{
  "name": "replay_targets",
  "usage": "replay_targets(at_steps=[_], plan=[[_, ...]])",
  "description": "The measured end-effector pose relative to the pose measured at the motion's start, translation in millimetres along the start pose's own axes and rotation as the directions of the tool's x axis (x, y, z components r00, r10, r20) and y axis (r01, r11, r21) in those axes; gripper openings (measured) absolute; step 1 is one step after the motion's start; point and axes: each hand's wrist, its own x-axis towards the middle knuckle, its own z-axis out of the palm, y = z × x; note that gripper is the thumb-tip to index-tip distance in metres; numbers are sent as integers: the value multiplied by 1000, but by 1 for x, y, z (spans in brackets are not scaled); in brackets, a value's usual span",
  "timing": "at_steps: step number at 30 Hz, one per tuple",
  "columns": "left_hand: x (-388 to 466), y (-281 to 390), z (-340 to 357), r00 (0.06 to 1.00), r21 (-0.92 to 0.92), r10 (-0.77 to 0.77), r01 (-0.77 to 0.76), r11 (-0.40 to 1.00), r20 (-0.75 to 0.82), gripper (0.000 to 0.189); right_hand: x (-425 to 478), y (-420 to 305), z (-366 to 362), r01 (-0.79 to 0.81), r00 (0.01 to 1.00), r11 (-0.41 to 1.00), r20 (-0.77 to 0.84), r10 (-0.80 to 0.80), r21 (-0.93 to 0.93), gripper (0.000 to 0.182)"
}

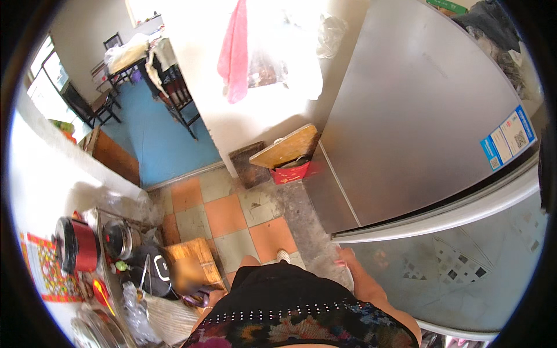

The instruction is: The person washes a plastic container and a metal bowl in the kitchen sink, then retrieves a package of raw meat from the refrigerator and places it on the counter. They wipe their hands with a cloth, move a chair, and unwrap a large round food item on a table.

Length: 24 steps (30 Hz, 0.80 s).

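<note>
My right hand [345, 256] is at the edge of a grey-blue refrigerator door [391, 261] with a pattern of small squares, its fingers curled round that edge. The door stands open from the silver refrigerator [391, 108]. At lower left, my left hand [216, 297] is beside purple items [198, 300], perhaps eggplants, by a wooden board [209, 261]; its fingers are partly hidden, so its hold is unclear. A blurred brown patch covers part of the board. Near it are a black pan or wok [150, 269] and a pale ridged sheet [169, 317].
A red pot [78, 245] and a lidded pot [119, 239] stand along the left wall. A red box [290, 173] and leaning boards [285, 145] are by the far wall. A doorway shows a blue floor [165, 130] with chairs [178, 93]. Tiles [226, 213] cover the floor ahead.
</note>
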Motion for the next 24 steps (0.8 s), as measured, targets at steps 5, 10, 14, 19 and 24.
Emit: replay_targets(at_steps=[5,10,14,19,24], plan=[[61,-71,-42,980,91,75,-92,992,182,26,4,-14,21,116,979,950,-129,-159,-291,53],[202,-86,-199,978,-248,-75,123,961,195,24,-3,24,83,-36,974,981,-211,77,189,34],[325,23,-326,969,-543,15,125,830,247,29,-8,75,138,291,941,469,162,-296,-834,41],[431,194,-372,932,-782,344,-131,609,112,48,-41,115,188,-331,924,709,61,378,623,33],[551,316,-371,911,-816,409,-197,544,54,65,-57,117,205,-175,976,985,-137,172,-10,17]])
